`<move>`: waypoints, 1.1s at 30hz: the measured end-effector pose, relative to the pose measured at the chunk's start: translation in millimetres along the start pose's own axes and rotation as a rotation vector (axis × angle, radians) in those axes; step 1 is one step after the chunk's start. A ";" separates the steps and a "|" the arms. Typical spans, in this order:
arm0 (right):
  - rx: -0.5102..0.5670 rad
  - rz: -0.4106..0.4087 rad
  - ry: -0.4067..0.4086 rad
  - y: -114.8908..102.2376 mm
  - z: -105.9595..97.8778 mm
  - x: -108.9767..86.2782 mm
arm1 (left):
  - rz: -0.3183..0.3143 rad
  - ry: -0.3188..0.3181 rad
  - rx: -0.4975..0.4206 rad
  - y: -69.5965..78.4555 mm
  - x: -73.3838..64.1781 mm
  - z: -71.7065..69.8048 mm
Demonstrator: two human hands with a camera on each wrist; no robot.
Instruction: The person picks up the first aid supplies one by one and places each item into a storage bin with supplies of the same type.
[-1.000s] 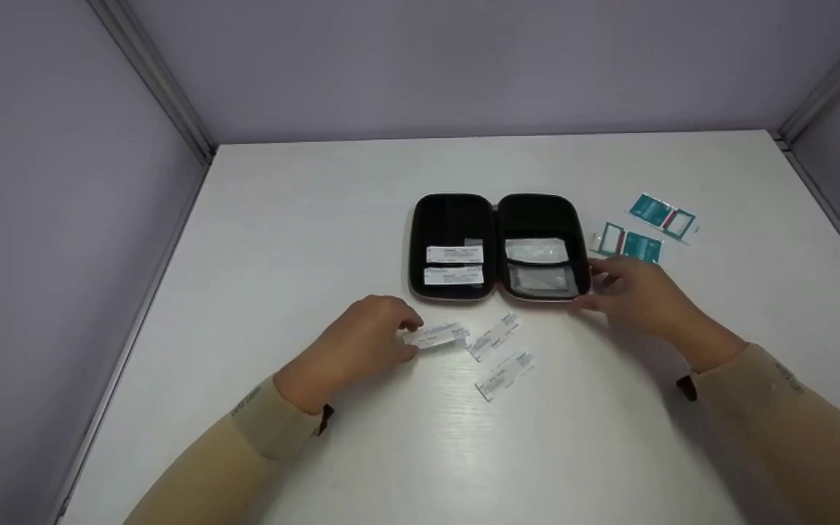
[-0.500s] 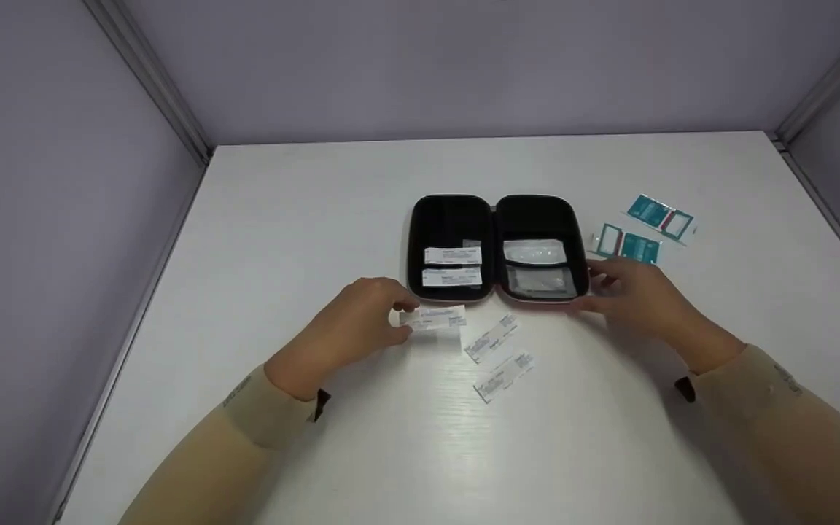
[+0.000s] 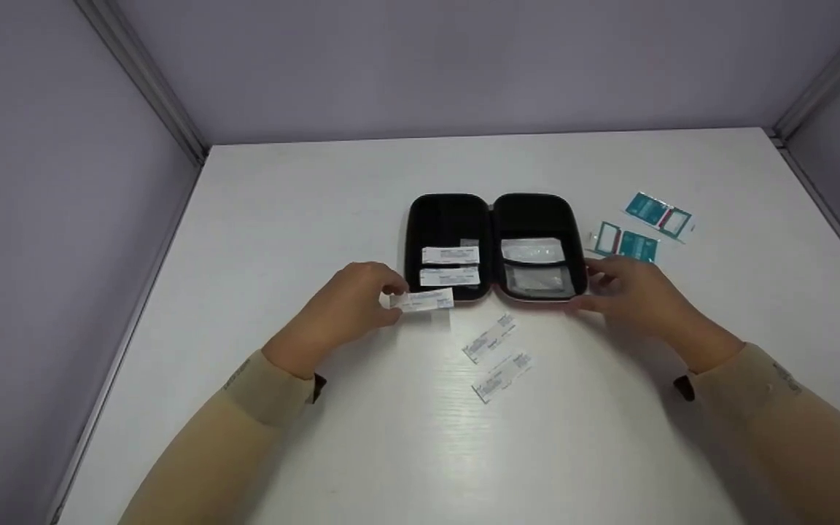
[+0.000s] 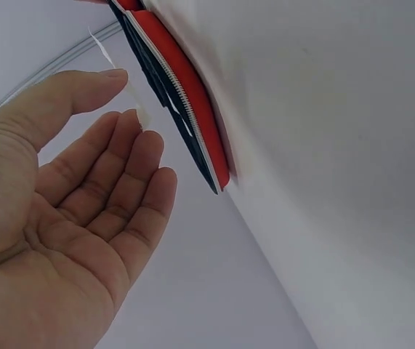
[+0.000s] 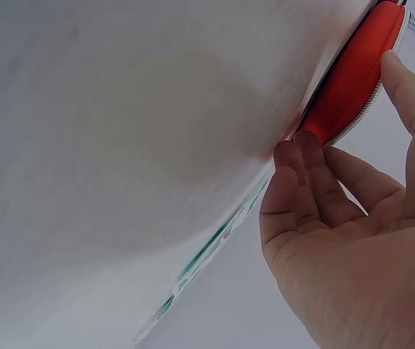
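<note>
I'm apparently filling the open case (image 3: 533,213), right fingers (image 5: 321,174) gripping its corner, left fingers (image 4: 147,149) pinching a white packet (image 3: 427,300), probably needing lowering next

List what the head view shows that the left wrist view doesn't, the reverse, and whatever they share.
Only the head view: two teal packets, two loose white packets lying on the table, and the tan sleeves.

Only the left wrist view: the palm side of the left hand and the zipper teeth along the red-walled case.

Both: the left hand pinching a white strip packet, seen nearly edge-on from the wrist; the open case; part of the table.
</note>
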State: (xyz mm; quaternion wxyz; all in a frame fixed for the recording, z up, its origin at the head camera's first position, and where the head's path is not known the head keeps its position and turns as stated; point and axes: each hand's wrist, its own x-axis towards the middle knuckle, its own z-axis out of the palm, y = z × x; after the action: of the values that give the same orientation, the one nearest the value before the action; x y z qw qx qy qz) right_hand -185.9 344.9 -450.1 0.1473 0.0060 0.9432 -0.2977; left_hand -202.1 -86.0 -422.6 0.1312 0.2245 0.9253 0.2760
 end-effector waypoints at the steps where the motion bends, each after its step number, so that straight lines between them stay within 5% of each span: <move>1: 0.002 0.002 0.000 0.1 -0.2 -0.1 | -0.006 -0.001 -0.006 -1.8 2.1 -0.6; 20: -0.012 -0.028 0.025 -1.4 0.0 -2.9 | -0.127 0.001 -0.031 -21.1 46.9 -11.7; 33: -0.012 -0.016 0.029 0.7 1.1 -1.9 | -0.089 0.019 -0.019 -18.5 84.6 -15.6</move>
State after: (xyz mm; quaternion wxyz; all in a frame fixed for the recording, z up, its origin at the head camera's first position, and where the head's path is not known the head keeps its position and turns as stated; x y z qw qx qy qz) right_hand -183.8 345.0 -450.8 0.1310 0.0018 0.9470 -0.2932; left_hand -287.3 -65.6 -430.5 0.1367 0.1793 0.9329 0.2810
